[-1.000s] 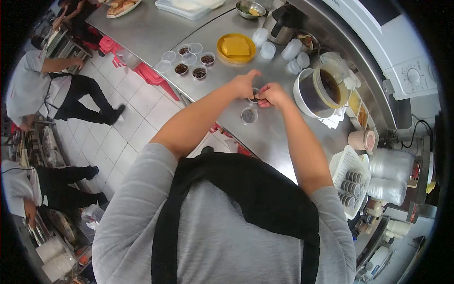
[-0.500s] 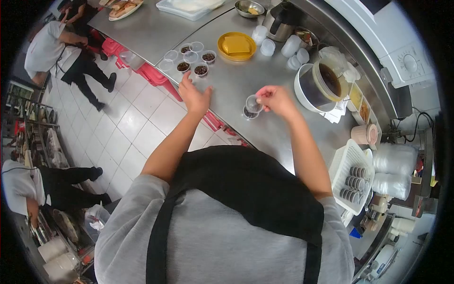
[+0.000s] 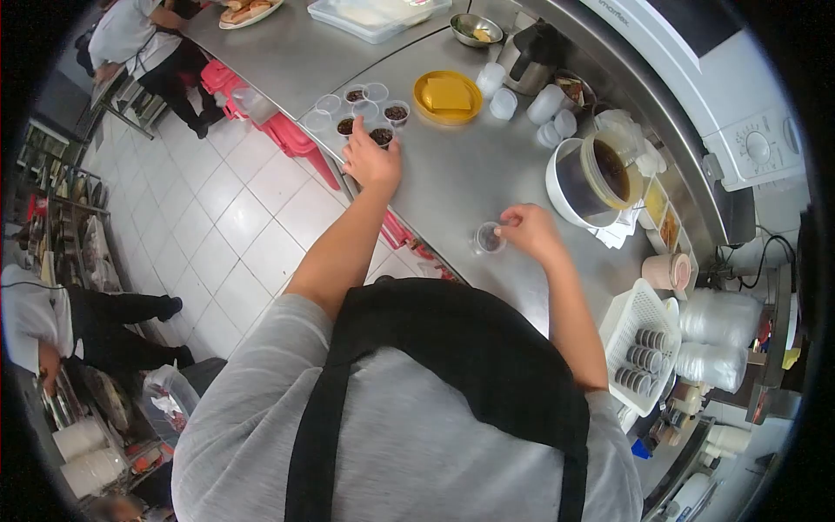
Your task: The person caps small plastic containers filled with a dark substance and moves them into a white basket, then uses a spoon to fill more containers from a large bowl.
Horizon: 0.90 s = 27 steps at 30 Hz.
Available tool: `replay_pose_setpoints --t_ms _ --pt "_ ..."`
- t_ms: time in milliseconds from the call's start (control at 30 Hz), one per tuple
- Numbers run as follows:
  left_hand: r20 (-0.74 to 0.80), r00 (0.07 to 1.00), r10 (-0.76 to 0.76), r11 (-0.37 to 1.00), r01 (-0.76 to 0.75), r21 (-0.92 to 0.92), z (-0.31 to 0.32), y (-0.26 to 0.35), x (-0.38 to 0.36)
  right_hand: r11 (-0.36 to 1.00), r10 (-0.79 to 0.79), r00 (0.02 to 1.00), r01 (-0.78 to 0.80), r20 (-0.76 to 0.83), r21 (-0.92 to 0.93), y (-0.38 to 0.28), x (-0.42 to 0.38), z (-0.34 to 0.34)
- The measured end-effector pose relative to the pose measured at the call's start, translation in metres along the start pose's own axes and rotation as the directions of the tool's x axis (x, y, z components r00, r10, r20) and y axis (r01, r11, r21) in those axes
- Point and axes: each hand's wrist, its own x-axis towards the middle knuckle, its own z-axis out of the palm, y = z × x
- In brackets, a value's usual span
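My right hand pinches the edge of a clear round lid. The lid overlaps a small clear cup with dark contents, low on the steel counter. My left hand reaches to the group of cups at the counter's near edge. Its thumb and fingers are apart, straddling a sauce cup of dark bits. Another filled cup stands just beyond, and a third is partly behind my fingers. Clear lids lie among them.
A yellow bowl holds a yellow block. To the right are a tub of dark liquid inside a white bowl, a white basket with stacked cups, and a microwave. Two people stand at the left.
My left hand has moved in to the cups, its fingers now around one. My right hand has lowered the lid onto the near cup. The person at upper left has shifted.
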Motion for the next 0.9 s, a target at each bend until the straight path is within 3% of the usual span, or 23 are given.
replay_pose_setpoints --t_ms 100,133,200,333,400,500,600,700,800,900 --pt "0.099 0.994 0.053 0.992 -0.041 -0.121 -0.013 -0.007 -0.013 0.997 -0.083 0.978 0.082 -0.193 -0.013 0.005 0.009 -0.01" --pt "0.099 0.984 0.151 0.98 -0.136 -0.148 -0.016 -0.012 -0.022 0.97 0.03 0.994 -0.004 -0.108 0.242 0.004 0.017 -0.011" --pt "0.19 0.928 0.321 0.916 -0.252 -0.313 -0.018 -0.019 -0.038 0.717 0.178 0.974 -0.225 0.138 0.66 0.003 0.043 -0.007" --pt "0.394 0.705 0.59 0.783 -0.38 -0.492 -0.01 -0.012 -0.051 0.29 0.285 0.903 -0.4 0.321 0.869 0.013 0.081 0.024" --pt "0.5 0.575 0.647 0.748 -0.355 -0.561 -0.005 -0.003 -0.05 0.08 0.333 0.863 -0.428 0.38 0.9 0.011 0.086 0.028" --pt "0.518 0.496 0.697 0.711 -0.38 -0.592 0.0 0.009 -0.046 0.039 0.177 0.912 -0.381 0.369 0.924 0.021 0.087 0.034" --pt "0.541 0.464 0.702 0.704 -0.337 -0.625 0.006 0.014 -0.042 0.364 0.006 0.964 -0.251 0.267 0.897 0.025 0.088 0.041" --pt "0.543 0.45 0.709 0.676 -0.218 -0.703 0.005 0.018 -0.041 0.767 0.023 1.0 -0.01 -0.012 0.641 0.004 0.081 0.046" --pt "0.622 0.393 0.677 0.714 -0.148 -0.684 0.015 0.015 -0.036 0.858 0.003 0.993 0.06 -0.121 0.51 0.003 0.085 0.052" --pt "0.717 0.405 0.567 0.751 0.102 -0.652 0.032 0.017 -0.03 0.913 0.01 0.992 0.041 -0.122 0.405 0.0 0.088 0.048"
